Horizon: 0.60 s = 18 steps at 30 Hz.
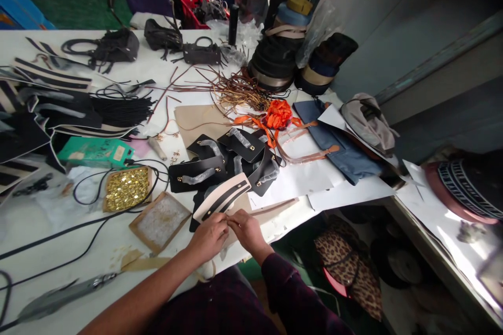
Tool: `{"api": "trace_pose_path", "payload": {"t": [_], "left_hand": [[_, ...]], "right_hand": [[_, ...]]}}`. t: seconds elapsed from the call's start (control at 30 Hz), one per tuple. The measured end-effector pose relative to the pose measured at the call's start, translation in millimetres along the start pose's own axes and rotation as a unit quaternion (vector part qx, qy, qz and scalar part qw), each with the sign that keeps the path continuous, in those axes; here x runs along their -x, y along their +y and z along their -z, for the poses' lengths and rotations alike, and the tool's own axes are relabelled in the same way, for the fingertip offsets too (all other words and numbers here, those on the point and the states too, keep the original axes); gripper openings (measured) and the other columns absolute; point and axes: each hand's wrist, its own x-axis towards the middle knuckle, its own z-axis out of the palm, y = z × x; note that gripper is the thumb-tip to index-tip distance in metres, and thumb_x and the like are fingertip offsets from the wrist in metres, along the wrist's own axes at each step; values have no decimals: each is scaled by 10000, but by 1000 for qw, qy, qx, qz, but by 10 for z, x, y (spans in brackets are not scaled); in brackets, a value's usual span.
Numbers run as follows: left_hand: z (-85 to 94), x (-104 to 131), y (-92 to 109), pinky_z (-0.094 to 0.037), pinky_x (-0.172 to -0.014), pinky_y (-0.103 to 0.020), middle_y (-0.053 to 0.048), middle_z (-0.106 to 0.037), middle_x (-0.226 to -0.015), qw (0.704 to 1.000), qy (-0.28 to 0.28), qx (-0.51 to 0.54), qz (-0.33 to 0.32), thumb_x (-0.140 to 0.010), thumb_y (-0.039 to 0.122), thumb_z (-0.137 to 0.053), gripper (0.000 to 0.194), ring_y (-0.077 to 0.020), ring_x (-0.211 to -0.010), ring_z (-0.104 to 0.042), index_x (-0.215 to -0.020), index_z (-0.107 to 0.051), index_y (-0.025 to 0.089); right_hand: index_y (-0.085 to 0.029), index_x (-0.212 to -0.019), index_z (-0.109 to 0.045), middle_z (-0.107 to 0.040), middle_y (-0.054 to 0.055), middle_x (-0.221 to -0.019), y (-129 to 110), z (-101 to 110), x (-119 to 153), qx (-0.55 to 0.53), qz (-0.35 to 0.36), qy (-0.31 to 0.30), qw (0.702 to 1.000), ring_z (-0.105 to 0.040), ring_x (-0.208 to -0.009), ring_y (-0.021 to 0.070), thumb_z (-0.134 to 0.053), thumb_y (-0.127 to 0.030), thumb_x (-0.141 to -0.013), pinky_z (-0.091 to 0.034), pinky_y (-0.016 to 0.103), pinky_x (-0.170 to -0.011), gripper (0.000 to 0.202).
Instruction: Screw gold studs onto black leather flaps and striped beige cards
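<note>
My left hand (208,238) and my right hand (247,230) meet at the table's front edge. The fingers of both are pinched together, fingertips nearly touching, and what lies between them is too small to make out. Just beyond them a cream panel with black stripes (222,197) tilts up, its lower edge next to my left fingers. Under and behind it lie several black leather pieces (199,171) with plastic-wrapped handles and gold fittings. Beige material (271,212) spreads beside my right hand.
Left of my hands stand a box of gold studs (128,188) and a shallow box of clear bits (160,221). A grey handheld tool (65,296) lies at front left. Brown cords (243,89), orange ribbon (279,114) and strap rolls (273,63) fill the back.
</note>
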Motion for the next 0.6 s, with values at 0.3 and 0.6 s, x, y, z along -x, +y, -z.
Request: {"api": "trace_pose_path", "payload": {"t": [0.3,0.6], "left_hand": [[-39,117,50,-515,-857,-330,-62,-642,-977,1000,-5,-6,3,-951,152,-547,152,-215,-956,-636,-862,-657,205],[-41,205,109,-518,-831,-312,-53,-665,-969,1000,-4,9,2,-981,182,-527,160,-202,-935,-664,-905,-667,201]], "right_hand": [[-243,-911,-745,-670,31,-871,-216,53,195,43,6,12,999,-649,-855,175,-579,-248,-1019,-461,256,-788,199],[-243,-974,-747,-696,45,-915,-317,89,351,40,15,0,999,-654,-888,184,-538,-256,-1034,-474,260,-805,218]]}}
